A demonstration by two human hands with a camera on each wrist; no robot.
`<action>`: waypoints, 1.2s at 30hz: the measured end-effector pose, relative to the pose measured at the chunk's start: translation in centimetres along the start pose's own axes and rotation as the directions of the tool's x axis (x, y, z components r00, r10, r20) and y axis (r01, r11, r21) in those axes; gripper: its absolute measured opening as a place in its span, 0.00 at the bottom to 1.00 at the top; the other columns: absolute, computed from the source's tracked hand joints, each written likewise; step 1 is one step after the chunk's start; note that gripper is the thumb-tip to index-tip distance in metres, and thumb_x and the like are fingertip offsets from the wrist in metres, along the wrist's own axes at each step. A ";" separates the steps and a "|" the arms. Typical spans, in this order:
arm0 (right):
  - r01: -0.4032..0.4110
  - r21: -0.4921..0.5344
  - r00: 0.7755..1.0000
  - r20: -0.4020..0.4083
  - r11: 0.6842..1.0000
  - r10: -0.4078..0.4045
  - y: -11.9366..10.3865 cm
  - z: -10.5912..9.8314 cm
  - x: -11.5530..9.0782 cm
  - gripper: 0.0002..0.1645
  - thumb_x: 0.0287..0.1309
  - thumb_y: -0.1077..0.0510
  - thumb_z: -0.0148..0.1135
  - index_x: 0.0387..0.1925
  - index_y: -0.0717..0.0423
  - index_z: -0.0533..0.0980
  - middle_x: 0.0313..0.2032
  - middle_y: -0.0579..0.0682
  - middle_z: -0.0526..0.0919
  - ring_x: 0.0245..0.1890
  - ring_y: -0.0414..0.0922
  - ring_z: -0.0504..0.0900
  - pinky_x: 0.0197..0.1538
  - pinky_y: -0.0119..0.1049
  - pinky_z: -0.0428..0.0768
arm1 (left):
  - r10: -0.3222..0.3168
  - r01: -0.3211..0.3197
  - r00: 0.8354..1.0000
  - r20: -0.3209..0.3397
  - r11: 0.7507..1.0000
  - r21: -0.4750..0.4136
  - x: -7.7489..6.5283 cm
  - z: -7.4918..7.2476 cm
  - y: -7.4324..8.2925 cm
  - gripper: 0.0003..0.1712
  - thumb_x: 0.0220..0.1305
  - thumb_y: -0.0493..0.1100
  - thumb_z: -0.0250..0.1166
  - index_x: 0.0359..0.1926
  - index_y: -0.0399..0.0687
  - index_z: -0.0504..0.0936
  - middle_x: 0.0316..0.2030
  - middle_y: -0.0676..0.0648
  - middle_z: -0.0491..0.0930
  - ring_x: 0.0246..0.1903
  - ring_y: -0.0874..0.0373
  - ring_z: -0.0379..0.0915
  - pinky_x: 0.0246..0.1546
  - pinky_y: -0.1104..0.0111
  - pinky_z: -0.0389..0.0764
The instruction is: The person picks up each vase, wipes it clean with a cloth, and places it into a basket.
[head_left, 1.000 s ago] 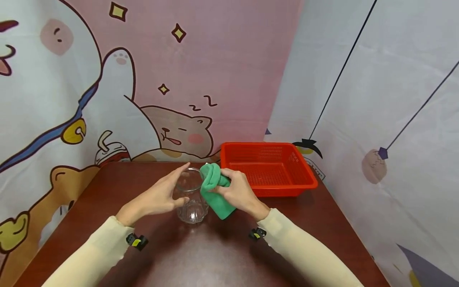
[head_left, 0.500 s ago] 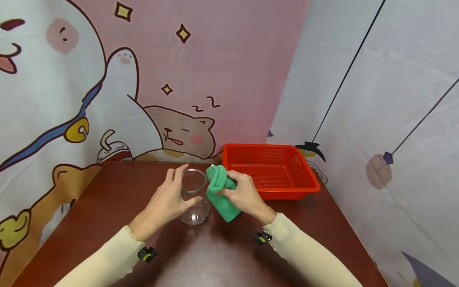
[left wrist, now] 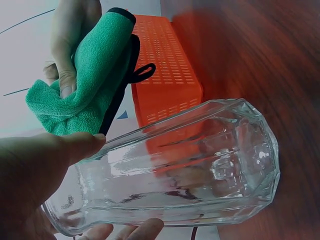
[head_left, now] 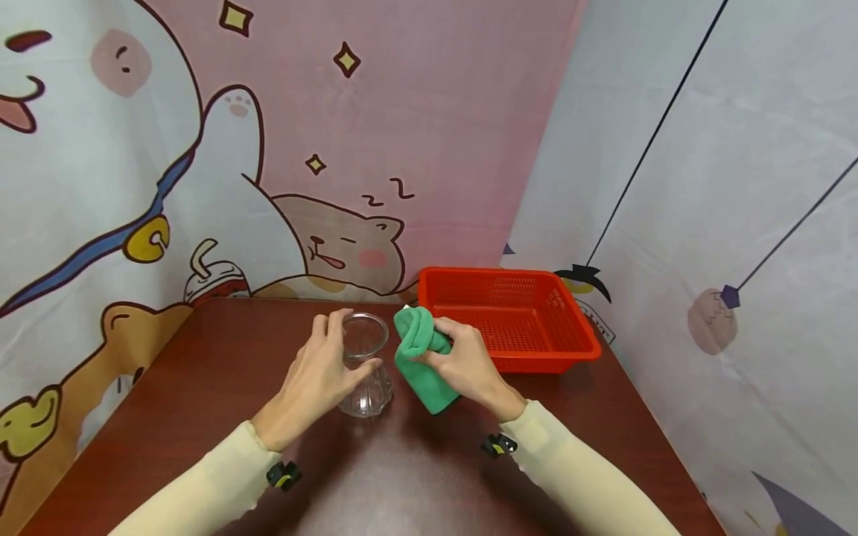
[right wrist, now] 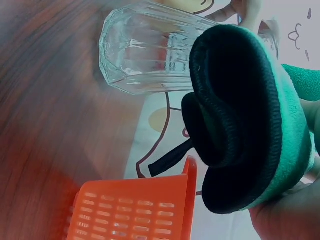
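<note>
A clear, ribbed glass vase with a flared rim stands upright on the table, left of centre in the head view. My left hand holds it around the neck, thumb on the near side and fingers on the far side. To its right, my right hand grips a folded green cloth, held up beside the vase. The right wrist view shows the cloth's dark-edged folds; in the left wrist view, a small black loop sticks out from it. Part of the right hand is hidden behind the cloth.
A red plastic basket with perforated walls stands behind and right of the cloth. The dark reddish-brown table runs back to a cartoon-printed backdrop. A pale printed sheet rises along the right side.
The left hand has closed in around the vase's neck, its fingers more curled than before. The right hand and cloth have shifted slightly right, away from the vase's rim.
</note>
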State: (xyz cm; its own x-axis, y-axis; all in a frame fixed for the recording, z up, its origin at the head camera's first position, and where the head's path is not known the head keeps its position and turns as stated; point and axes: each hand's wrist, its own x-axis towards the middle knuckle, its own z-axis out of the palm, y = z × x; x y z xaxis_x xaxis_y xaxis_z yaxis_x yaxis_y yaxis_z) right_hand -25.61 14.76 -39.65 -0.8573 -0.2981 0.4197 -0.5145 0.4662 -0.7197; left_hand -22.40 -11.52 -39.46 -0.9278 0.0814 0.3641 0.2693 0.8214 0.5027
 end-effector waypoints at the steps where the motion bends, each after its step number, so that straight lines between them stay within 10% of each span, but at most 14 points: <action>1: -0.005 -0.002 1.000 0.001 1.000 0.005 0.0 0.0 0.0 0.24 0.58 0.52 0.83 0.55 0.45 0.87 0.46 0.41 0.90 0.41 0.37 0.89 0.47 0.36 0.89 | 0.001 -0.001 1.000 0.000 1.000 -0.002 0.0 0.0 0.0 0.56 0.54 0.61 0.83 0.76 0.48 0.64 0.50 0.41 0.71 0.27 0.51 0.76 0.26 0.64 0.80; 36: 0.050 -0.033 0.998 0.039 0.998 -0.049 0.3 0.3 -0.5 0.31 0.55 0.49 0.84 0.61 0.43 0.85 0.49 0.39 0.88 0.44 0.36 0.86 0.50 0.35 0.87 | 0.125 -0.086 0.981 0.146 0.964 -0.252 0.9 -1.3 -1.4 0.55 0.52 0.37 0.81 0.78 0.53 0.64 0.58 0.41 0.80 0.58 0.45 0.83 0.51 0.56 0.86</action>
State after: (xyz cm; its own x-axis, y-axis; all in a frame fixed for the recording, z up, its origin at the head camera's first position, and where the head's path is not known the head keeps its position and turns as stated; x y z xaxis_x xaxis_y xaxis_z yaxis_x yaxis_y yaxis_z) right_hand -25.32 14.81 -40.31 -0.8297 -0.3530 0.4325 -0.5573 0.4780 -0.6789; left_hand -23.24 -13.32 -38.79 -0.9143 0.2651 0.3060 0.4042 0.6425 0.6510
